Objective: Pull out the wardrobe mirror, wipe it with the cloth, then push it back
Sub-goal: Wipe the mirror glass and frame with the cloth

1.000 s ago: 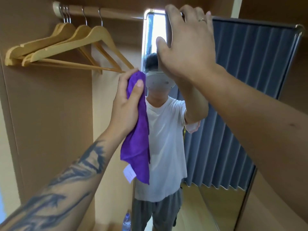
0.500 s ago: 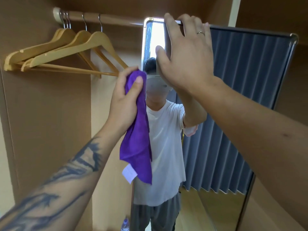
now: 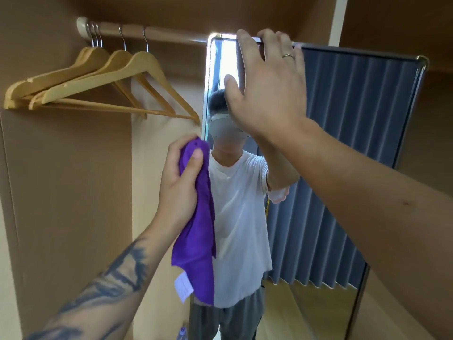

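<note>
Tall silver-framed wardrobe mirror [image 3: 343, 168] stands upright, long axis vertical, facing the person; right hand [image 3: 267, 89] fingers hooked over top edge; left hand [image 3: 179, 187] fisted on purple microfibre cloth [image 3: 198, 229] w/ white tag, at mirror's left edge.

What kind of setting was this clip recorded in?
Most likely inside an open bedroom or hotel wardrobe: wooden hangers on a rail, brown panel walls, and a pull-out mirror reflecting grey curtains.

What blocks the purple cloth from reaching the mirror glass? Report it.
Nothing visible. The purple microfibre cloth, in the left hand, hangs at the tall metal-framed mirror's left edge; the right hand holds the top.
</note>
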`<move>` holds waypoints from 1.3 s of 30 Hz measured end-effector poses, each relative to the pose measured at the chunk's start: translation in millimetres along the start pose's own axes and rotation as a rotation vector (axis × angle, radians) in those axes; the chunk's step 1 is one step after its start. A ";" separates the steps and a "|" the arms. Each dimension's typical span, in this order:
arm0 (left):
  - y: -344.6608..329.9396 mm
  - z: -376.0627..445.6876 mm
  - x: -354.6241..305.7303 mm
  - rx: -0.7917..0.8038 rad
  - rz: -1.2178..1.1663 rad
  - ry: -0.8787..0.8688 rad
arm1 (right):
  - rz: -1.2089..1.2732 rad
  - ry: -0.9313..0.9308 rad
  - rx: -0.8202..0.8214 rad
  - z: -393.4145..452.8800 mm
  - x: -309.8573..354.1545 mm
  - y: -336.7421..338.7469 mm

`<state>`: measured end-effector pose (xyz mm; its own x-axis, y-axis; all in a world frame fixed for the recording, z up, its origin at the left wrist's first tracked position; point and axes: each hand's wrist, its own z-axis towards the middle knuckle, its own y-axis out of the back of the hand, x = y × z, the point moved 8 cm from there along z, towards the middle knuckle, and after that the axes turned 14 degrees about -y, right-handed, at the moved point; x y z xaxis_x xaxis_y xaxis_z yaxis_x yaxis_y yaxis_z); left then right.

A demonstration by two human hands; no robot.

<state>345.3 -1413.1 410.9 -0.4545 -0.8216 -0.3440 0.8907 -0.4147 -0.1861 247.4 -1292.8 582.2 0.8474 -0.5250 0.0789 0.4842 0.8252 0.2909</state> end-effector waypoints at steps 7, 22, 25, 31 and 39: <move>-10.6 56.0 -21.8 -0.037 -0.007 -0.058 | 0.029 0.006 0.002 -1.7 -0.1 0.4; 9.8 -60.6 31.7 -0.068 -0.116 0.194 | 0.024 0.044 0.095 -179.2 -31.4 -68.8; 7.2 -17.4 13.5 -0.089 -0.082 0.118 | 0.066 0.030 0.036 -191.7 -32.1 -68.8; 7.4 -32.0 17.3 -0.129 -0.104 0.128 | 0.130 -0.036 0.021 -205.8 -32.8 -80.3; 22.0 -115.5 61.6 -0.067 -0.148 0.345 | 0.121 -0.043 -0.033 -222.8 -35.0 -96.0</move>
<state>335.7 -1427.6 279.4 -0.5648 -0.5703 -0.5965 0.8179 -0.4827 -0.3130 219.8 -1307.3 339.1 0.8904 -0.4288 0.1524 0.3862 0.8891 0.2456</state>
